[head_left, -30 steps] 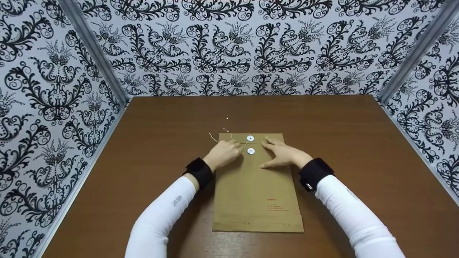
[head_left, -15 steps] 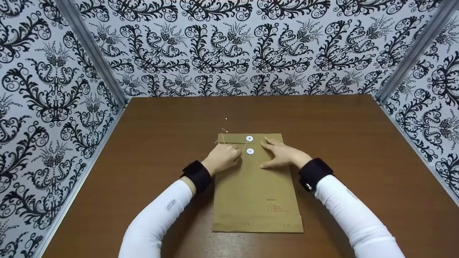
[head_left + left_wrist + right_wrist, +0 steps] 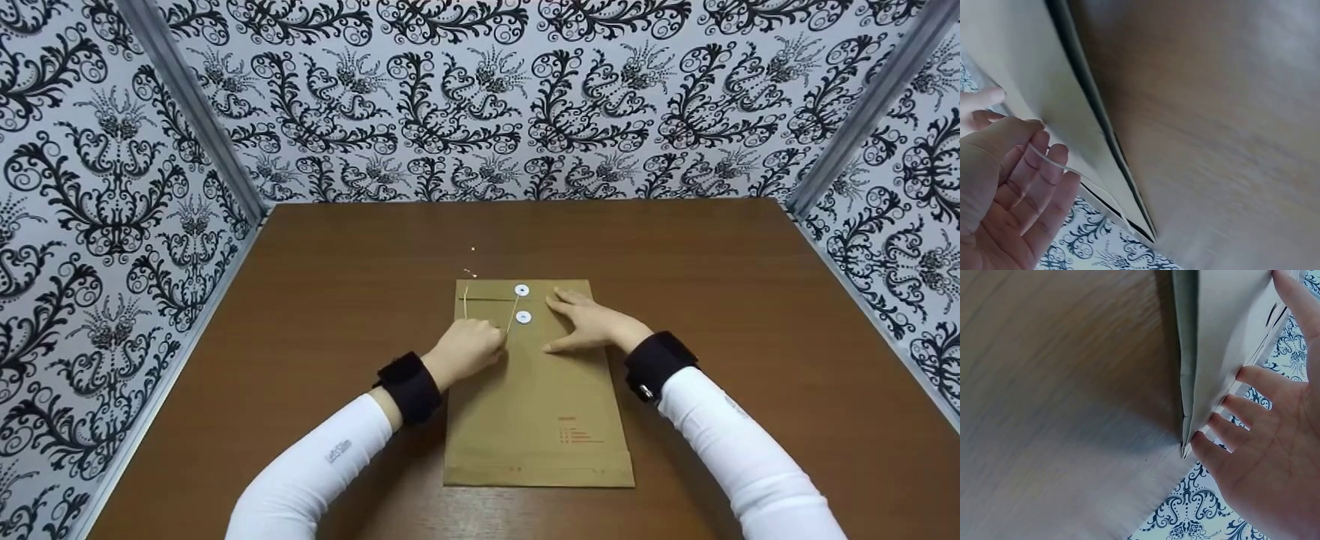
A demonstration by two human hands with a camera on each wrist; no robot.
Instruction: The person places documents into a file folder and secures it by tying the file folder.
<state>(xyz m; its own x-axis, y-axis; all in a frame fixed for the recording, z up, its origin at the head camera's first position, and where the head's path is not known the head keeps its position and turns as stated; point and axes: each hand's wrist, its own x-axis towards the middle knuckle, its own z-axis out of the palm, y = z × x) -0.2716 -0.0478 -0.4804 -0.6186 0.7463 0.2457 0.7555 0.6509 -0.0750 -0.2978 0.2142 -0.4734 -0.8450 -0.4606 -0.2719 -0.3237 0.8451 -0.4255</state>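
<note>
A brown paper envelope (image 3: 536, 405) lies flat on the wooden table (image 3: 315, 285), flap end away from me, with two white button discs (image 3: 523, 304) near its top. A thin string (image 3: 512, 315) runs from the discs down to my left hand (image 3: 469, 347), which pinches it with curled fingers over the envelope's upper left part. The string's loose end loops up past the flap's left corner (image 3: 466, 289). My right hand (image 3: 592, 321) rests flat with spread fingers on the envelope's upper right part. In the left wrist view the string (image 3: 1053, 163) crosses my fingers (image 3: 1044, 185). The right wrist view shows spread fingers (image 3: 1241, 410) on the envelope (image 3: 1224, 343).
Walls with black-and-white patterned paper (image 3: 480, 97) close in the table at the back and both sides. Bare brown tabletop lies all round the envelope.
My left hand has drawn back toward me with the string, pulling it down from the upper disc. The loose loop at the flap's left has shrunk. The right hand has stayed put.
</note>
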